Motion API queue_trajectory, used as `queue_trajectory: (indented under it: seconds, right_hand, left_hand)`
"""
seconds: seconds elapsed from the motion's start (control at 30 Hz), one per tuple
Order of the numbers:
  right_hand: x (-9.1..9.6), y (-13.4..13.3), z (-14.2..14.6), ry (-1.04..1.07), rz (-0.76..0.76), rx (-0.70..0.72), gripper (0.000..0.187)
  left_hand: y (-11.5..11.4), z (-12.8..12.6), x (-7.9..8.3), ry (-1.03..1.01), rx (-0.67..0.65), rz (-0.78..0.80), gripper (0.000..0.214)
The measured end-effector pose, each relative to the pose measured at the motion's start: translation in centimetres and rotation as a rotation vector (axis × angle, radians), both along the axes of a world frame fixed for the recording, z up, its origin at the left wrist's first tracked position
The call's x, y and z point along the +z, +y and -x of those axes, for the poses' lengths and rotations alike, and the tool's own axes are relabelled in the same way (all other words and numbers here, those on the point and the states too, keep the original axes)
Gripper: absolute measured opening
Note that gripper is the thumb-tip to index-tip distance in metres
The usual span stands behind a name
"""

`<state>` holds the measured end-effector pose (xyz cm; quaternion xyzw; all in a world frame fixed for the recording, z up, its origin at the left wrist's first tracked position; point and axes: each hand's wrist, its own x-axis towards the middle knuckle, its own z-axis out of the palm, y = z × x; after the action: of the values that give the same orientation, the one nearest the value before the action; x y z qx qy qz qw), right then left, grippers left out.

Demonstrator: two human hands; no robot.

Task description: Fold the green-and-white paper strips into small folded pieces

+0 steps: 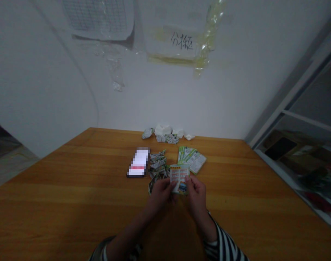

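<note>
Between my two hands is a small printed leaflet, pale with red and dark text and a blue picture in its lower corner. My left hand pinches its lower left side with the thumb on top. On the right edge, my right hand grips it between thumb and fingers. Just beyond lies a fanned pile of green-and-white leaflets. Crumpled and folded printed paper lies in a row behind and beside my left hand, partly covered by it.
A phone with a lit, blurred screen lies left of the folded papers. Crumpled white and printed paper balls sit along the back edge of the wooden table by the wall. A glass-fronted cabinet stands at the right.
</note>
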<state>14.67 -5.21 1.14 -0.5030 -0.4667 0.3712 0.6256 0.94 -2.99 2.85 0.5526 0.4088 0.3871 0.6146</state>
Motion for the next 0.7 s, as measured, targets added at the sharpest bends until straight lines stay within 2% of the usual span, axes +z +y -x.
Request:
queue_trajectory:
  seconds: [0.17,0.33,0.47,0.53,0.6,0.7]
  right_hand:
    - [-0.2,0.4,-0.1,0.044,0.04,0.123,0.041]
    - [-0.1,0.5,-0.3,0.009,0.052,0.309,0.041]
    - [1.5,0.2,-0.9,-0.126,-0.096,0.288,0.046]
    - [2.2,0.1,-1.4,-0.299,-0.196,0.345,0.036]
    - [2.4,0.2,-1.8,-0.351,-0.245,0.329,0.025]
    - [1.8,0.5,-2.2,-0.262,-0.164,0.174,0.014]
  left_hand:
    - [0.3,0.4,0.1,0.04,0.07,-0.028,0.046]
    - [1.1,1.1,0.3,-0.031,0.219,-0.017,0.042]
    - [1.6,1.7,0.2,-0.095,0.179,0.133,0.044]
    - [1.7,1.7,0.3,-0.146,0.119,0.184,0.044]
    - [1.6,1.6,0.6,-0.192,0.091,0.174,0.046]
    - [1.2,1.4,1.2,-0.257,0.12,0.03,0.048]
